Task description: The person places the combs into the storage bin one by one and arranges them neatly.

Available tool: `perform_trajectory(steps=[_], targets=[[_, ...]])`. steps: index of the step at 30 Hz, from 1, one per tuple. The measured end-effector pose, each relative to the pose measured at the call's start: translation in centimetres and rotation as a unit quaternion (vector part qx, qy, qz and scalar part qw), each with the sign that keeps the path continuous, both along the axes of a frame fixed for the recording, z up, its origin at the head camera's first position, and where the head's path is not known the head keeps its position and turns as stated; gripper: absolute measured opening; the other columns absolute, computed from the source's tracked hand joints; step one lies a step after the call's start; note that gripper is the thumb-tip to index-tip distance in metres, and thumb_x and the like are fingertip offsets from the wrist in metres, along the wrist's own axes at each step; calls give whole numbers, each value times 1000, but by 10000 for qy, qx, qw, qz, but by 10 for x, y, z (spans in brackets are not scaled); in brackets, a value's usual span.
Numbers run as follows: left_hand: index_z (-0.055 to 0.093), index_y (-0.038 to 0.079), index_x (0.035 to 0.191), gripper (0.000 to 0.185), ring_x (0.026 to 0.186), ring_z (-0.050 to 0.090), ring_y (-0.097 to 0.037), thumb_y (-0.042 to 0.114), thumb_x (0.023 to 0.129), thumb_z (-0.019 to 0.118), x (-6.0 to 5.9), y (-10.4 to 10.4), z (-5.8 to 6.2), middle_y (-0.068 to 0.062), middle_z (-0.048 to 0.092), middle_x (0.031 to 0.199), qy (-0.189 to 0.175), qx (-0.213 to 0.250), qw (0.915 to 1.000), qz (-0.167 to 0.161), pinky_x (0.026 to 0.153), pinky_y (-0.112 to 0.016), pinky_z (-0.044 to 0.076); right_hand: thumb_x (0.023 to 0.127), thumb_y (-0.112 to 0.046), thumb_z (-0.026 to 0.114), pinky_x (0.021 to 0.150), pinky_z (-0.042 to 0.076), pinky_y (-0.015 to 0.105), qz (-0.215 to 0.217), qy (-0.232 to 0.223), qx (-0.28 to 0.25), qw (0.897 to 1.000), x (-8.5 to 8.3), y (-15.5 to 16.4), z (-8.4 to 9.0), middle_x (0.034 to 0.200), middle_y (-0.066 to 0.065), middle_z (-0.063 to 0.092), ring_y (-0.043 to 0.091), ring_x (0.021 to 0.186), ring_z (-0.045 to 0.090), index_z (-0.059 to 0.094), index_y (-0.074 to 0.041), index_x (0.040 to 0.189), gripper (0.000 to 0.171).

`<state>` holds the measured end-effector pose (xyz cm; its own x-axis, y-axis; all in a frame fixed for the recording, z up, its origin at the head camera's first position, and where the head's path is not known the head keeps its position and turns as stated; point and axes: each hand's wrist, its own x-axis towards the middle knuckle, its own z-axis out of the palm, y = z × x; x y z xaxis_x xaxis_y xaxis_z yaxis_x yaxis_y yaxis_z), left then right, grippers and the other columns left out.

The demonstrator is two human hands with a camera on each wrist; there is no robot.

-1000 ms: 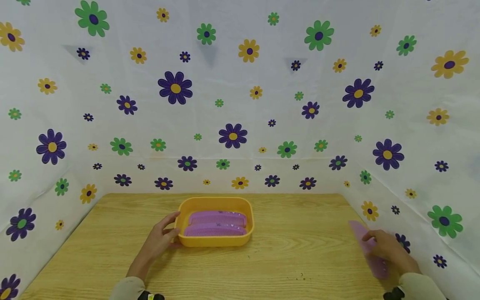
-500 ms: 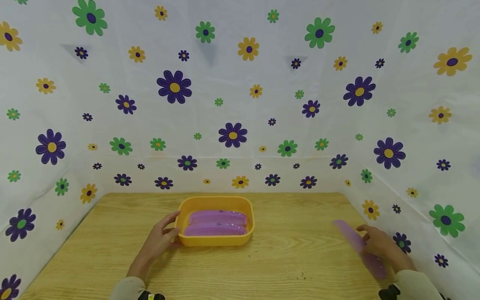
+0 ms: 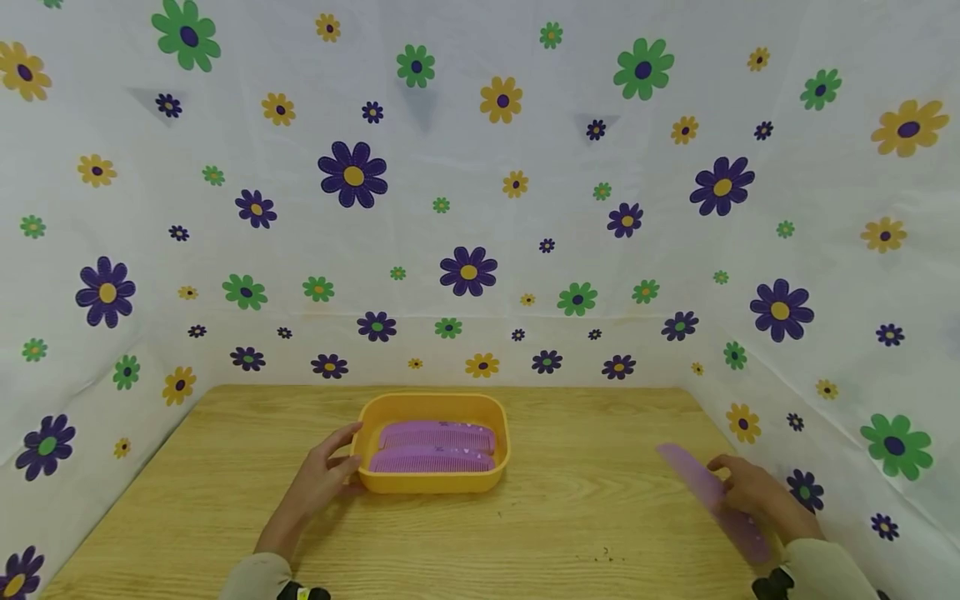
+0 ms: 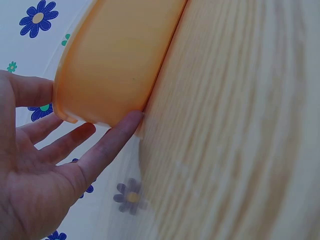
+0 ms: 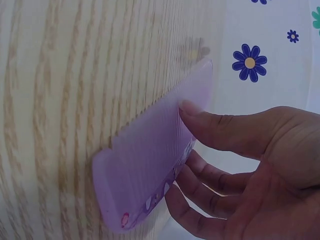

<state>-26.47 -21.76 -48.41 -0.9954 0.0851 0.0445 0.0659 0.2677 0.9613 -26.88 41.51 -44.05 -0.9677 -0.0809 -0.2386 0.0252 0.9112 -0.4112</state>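
Comb in hand: a flat purple comb sits on edge at the right side of the bench, close to the flowered wall; whether its lower edge rests on the wood or hangs just above it, I cannot quite tell.
Right hand: the right hand pinches that comb, thumb on one face and fingers curled behind the other, as the wrist view shows.
Tray: a yellow tray stands near the middle of the bench, well apart from the held comb.
Combs in tray: two more purple combs lie flat inside the tray, side by side along its length.
Left hand: the left hand is spread, with relaxed fingers against the tray's left end; the thumb rests by the rim and a fingertip touches the lower edge of the wall.
Surroundings: a white cloth printed with flowers hangs behind and on both sides of the bench.
Sleeves: pale sleeves show at the bottom of the head view.
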Motion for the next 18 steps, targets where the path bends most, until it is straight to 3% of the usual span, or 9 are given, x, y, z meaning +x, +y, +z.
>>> perform_trajectory(steps=[8,18], targets=[[36,6,158,56,132,55,-51,3,105,51,2,0,-2,-29,36,159,-29,8,10000,4,80,-44,67,81,3,77,72,60,43,-35,4,-218,9998,-2,4,-3,98,21,69,27,87,66,53,12,129,55],[35,7,159,57,133,54,-51,3,104,51,-1,-1,-2,-28,35,159,-57,8,10000,-4,82,-46,66,79,11,65,63,54,34,166,-49,-926,9956,-9,8,2,92,17,72,23,80,63,53,13,133,55]])
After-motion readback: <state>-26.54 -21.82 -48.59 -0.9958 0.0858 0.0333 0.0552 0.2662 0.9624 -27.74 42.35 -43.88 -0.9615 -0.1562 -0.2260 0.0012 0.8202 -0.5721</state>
